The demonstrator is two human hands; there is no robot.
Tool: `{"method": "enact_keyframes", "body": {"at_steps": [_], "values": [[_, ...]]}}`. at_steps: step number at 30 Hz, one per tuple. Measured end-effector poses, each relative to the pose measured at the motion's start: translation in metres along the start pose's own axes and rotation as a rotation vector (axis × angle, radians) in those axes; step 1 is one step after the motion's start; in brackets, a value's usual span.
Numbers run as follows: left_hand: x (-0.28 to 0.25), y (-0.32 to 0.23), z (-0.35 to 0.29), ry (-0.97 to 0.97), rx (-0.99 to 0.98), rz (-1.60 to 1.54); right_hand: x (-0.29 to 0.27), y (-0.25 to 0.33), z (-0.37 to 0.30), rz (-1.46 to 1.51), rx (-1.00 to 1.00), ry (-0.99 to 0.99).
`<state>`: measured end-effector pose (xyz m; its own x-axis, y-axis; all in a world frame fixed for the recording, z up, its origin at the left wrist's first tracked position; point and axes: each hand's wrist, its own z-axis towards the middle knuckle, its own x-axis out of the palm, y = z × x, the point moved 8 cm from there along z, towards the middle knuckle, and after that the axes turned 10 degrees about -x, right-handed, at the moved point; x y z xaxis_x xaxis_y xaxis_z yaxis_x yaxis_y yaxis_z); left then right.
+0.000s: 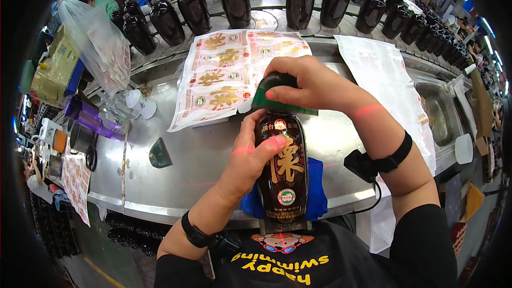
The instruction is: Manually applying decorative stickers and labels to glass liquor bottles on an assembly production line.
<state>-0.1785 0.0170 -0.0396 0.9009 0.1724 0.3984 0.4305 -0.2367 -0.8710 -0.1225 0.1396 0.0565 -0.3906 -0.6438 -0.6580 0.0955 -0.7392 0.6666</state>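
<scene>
hands at a metal worktable: a dark brown labelled bottle lies on a blue cloth near the table's front edge, neck pointing away. left hand curls around the bottle's side, thumb pressed on the label. right hand clamps a green pad against the bottle's shoulder. label sheets lie just beyond, below a row of dark bottles.

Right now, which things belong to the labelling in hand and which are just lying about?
In hand:
- dark bottle, lying on a blue cloth, steadied by the left hand
- green pad pressed on by the right hand
- label sheet

Lying about:
- clear plastic bag
- purple bottle
- white cup
- white paper sheet
</scene>
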Motion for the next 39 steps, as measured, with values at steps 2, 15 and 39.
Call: {"method": "enact_keyframes", "body": {"at_steps": [2, 15, 39], "values": [[0.001, 0.003, 0.0, 0.029, -0.023, -0.045, 0.005, 0.004, 0.0, 0.029, -0.003, 0.04], [0.004, 0.001, 0.001, 0.053, -0.01, -0.046, 0.017, -0.016, -0.009, -0.002, -0.052, -0.102], [0.01, -0.032, -0.049, -0.244, 0.857, 0.947, 0.0, -0.021, -0.029, -0.215, -0.003, -0.29]]}}
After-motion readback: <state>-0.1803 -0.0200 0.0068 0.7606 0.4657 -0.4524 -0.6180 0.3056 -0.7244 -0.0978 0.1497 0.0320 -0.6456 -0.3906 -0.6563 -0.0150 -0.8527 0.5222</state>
